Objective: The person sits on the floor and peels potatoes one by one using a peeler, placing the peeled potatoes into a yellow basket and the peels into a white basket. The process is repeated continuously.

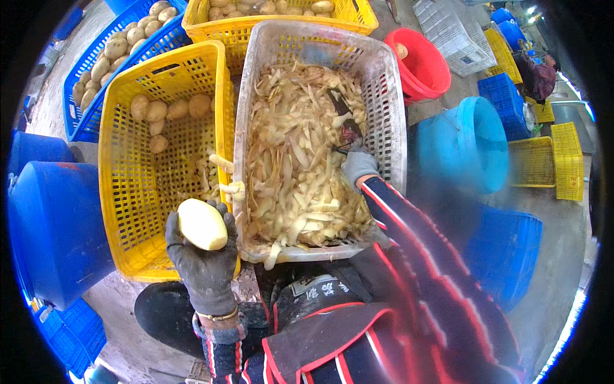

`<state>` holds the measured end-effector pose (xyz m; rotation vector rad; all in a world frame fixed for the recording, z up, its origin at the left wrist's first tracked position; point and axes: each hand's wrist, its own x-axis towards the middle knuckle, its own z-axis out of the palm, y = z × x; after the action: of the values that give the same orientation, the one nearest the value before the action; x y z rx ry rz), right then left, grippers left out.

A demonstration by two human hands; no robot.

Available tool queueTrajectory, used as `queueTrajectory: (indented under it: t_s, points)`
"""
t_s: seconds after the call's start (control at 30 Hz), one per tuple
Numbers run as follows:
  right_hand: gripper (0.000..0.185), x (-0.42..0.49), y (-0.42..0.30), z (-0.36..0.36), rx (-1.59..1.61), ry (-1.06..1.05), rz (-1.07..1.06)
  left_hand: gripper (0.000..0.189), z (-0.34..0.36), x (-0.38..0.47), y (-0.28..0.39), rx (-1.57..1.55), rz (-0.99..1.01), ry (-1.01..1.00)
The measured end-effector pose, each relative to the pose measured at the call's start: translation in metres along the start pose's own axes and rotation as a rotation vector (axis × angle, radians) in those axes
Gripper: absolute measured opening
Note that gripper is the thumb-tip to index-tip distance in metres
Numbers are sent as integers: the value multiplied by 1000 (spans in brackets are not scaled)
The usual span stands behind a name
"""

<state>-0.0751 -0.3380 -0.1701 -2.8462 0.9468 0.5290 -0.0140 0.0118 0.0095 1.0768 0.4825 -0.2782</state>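
Note:
In my left hand point(206, 269), gloved in dark grey, rests a peeled potato point(202, 224), pale and smooth, above the near end of a yellow crate point(163, 81). My right hand point(360, 165), in a lighter grey glove, grips a dark, slim hand tool point(346, 113) over the peelings; its exact kind is unclear. Beneath it, a greyish-white plastic crate point(319, 41) holds a thick heap of potato peelings point(297, 149). Several unpeeled potatoes point(157, 111) sit at the far end of the yellow crate. Loose peel strips point(232, 189) hang over the two crates' adjoining rims.
Beyond stand a blue crate point(79, 113) and another yellow crate point(288, 24), both with potatoes. To the right are a red bucket point(439, 72), a light-blue bucket point(441, 144) and a blue container point(503, 254). Blue barrels point(60, 230) flank the left. A person point(539, 79) is far right.

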Motion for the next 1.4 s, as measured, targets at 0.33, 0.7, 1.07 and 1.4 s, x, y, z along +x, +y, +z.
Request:
queueTrajectory:
  t_s: [0.33,0.7,1.07,1.4]
  points:
    - [41,-36,-5,-101,549,-282,186,52,11,-19,-2,-227,-76,-213]
    - [37,-127,-12,-92,601,75,-69,57,35,-43,6,-422,-260,-588]
    - [40,-197,-95,-154,1743,-669,-249,64,33,-60,-8,806,629,-688]
    - [32,-189,-97,-147,2408,-905,-7,97,31,-56,-24,871,1159,-659]
